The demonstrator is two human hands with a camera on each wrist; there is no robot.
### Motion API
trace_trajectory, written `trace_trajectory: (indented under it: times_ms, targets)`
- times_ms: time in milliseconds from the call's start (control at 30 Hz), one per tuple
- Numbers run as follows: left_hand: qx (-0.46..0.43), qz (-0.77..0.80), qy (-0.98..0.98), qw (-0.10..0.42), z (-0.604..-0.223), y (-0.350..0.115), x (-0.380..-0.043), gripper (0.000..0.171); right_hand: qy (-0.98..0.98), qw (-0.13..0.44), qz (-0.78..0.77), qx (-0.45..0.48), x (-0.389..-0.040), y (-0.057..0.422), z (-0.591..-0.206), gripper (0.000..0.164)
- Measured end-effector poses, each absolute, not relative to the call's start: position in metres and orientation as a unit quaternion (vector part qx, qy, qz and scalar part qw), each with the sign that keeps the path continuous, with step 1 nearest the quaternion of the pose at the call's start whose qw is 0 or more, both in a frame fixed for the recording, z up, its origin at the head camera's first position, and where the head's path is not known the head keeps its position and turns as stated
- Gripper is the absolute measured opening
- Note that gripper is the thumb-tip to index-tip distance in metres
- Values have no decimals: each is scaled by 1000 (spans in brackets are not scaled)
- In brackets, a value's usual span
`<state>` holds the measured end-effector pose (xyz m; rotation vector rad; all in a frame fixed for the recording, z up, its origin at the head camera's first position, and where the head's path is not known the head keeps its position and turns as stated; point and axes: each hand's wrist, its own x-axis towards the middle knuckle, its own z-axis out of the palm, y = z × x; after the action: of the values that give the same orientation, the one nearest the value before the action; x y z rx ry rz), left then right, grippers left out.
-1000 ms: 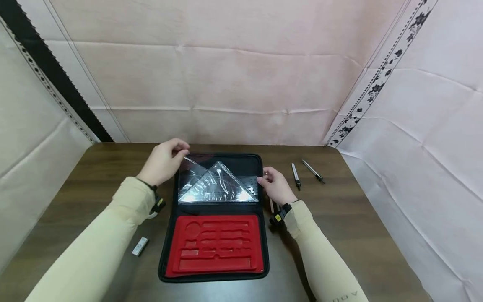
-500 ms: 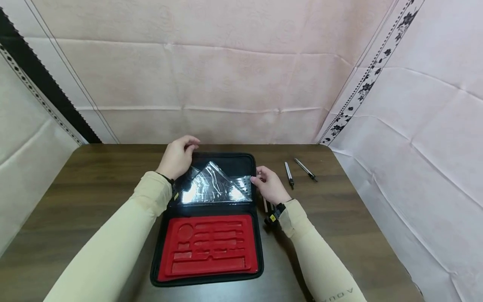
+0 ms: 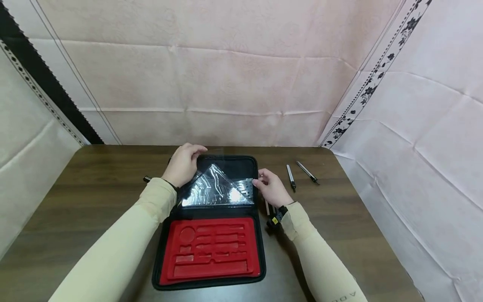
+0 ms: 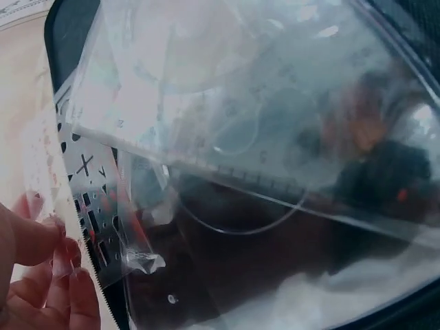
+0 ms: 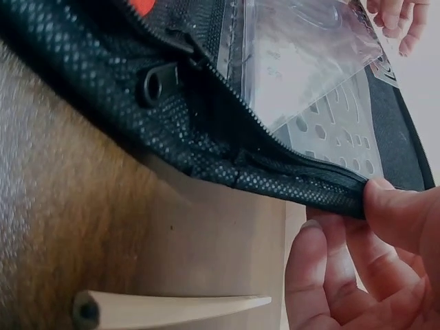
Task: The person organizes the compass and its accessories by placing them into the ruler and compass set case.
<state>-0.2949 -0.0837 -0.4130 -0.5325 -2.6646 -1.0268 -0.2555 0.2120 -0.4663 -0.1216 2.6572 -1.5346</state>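
Black zip case (image 3: 241, 165) lying open on a wood-grain table (image 3: 113, 197), its two halves arranged near and far. The near half carries a red moulded tray (image 3: 211, 251) with one round recess and several elongated ones. In the far half, a clear triangular set square (image 3: 216, 188) lies in glossy plastic, its apex pointing to the far side; a stencil template (image 3: 245, 188) with cut-out shapes shows at its right.

The left hand (image 3: 184, 165) is at the far left corner of the case. Its thumb and fingertips pinch a thin, transparent plastic piece (image 4: 40, 165), faintly visible above the far edge; its full outline cannot be made out. The right hand (image 3: 272, 187) is at the right edge of the far half, pinching the zippered rim, thumb above and fingers beneath.

A metal zip pull (image 5: 159, 84) hangs from the rim in the right wrist view. Below it, on the table, lies a pale, slender stick (image 5: 172, 309) with a dark end. To the right of the case, well apart from it, lie two silver-and-black pens: an upper pen (image 3: 307, 172) set diagonally and a lower pen (image 3: 291, 178) nearer the right hand. Pale cloth (image 3: 241, 84) hangs behind the table.
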Motion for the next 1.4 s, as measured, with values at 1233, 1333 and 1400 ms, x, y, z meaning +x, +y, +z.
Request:
trace_trajectory:
  times_ms: [1233,1333,1400]
  targets:
    - [-202,-388,-899,27,-401,-100,-287,26,876,26,-478,-54,-253,207,-461,17]
    - [-202,-404,-892,16,-401,-101,-287,25,877,26,-477,-57,-252,207,-460,17]
    - [-202,-403,-892,16,-402,-101,-288,25,876,26,-477,-58,-252,207,-459,17]
